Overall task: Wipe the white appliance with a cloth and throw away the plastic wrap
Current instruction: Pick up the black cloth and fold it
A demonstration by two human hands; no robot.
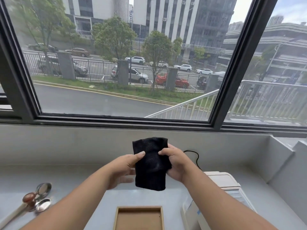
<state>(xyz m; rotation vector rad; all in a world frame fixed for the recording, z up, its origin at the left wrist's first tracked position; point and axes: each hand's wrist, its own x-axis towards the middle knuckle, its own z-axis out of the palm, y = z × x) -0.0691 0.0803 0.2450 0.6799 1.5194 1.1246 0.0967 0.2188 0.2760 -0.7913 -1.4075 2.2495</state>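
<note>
A black cloth [150, 165] hangs in the air above the grey counter, folded into a rough rectangle. My left hand [123, 170] pinches its left edge with the thumb on top. My right hand [174, 163] grips its right side. The white appliance [222, 181] stands low on the right, partly hidden behind my right forearm, with a label showing on its front and clear film that may be plastic wrap over it. A black cord [196, 156] runs from behind it along the counter.
A shallow wooden tray [138, 218] lies at the bottom centre. Metal spoons with a wooden handle [38, 198] rest at the lower left. A grey counter [69, 183] runs to a low wall under a large window [124, 63]. A raised ledge stands at the right.
</note>
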